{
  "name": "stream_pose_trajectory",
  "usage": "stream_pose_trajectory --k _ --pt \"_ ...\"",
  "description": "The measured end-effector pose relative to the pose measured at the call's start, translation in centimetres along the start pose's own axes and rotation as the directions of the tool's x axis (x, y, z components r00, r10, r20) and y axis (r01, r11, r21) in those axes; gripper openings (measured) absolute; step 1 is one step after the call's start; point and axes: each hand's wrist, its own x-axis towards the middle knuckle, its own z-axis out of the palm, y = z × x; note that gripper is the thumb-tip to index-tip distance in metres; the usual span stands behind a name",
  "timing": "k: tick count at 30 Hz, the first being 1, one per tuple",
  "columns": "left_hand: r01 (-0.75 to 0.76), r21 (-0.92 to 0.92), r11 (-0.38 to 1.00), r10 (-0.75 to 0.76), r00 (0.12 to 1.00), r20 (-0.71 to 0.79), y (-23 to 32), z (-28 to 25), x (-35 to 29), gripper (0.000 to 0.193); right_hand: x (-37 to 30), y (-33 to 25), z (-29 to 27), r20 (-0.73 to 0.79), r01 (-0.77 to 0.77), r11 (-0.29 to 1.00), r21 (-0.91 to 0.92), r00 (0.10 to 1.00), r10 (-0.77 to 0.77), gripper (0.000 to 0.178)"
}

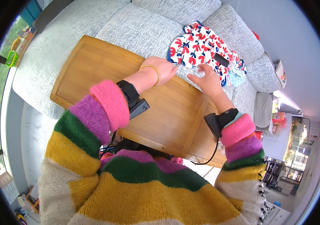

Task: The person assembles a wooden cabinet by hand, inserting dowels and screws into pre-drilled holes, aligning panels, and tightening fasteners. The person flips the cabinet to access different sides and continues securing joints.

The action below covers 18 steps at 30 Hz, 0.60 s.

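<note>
My left hand [160, 70], with a gold bangle [150, 66] at its wrist, is over the far edge of a wooden table [107, 71]. Its fingers look curled together; whatever is in them is hidden. To its right, my right hand [208, 80] is open, thumb and fingers apart, and I see nothing in it. Just beyond both hands, a white cloth [193, 48] with red and navy print lies bunched on the sofa. The left hand is close to its edge; I cannot tell if they touch. A dark oblong object [221, 60] rests on the cloth.
A grey patterned sofa [130, 26] wraps around the table's far and left sides. Black devices [139, 107] are strapped to both wrists, and a black cable [213, 153] hangs from the right one. A pale blue cloth [237, 77] lies beside the printed one.
</note>
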Motion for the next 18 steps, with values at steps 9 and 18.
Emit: stream_pose_trajectory --k 9,18 --pt "-0.023 -0.003 1.000 0.023 0.999 -0.029 -0.5 0.6 0.1 0.046 1.7 0.5 -3.5 0.182 0.715 0.699 -0.031 0.692 -0.699 0.029" --pt "0.032 0.015 0.999 -0.032 0.999 0.023 -0.2 0.1 0.0 0.046 2.1 -0.8 -4.2 0.598 0.732 0.627 -0.267 0.636 -0.487 0.032"
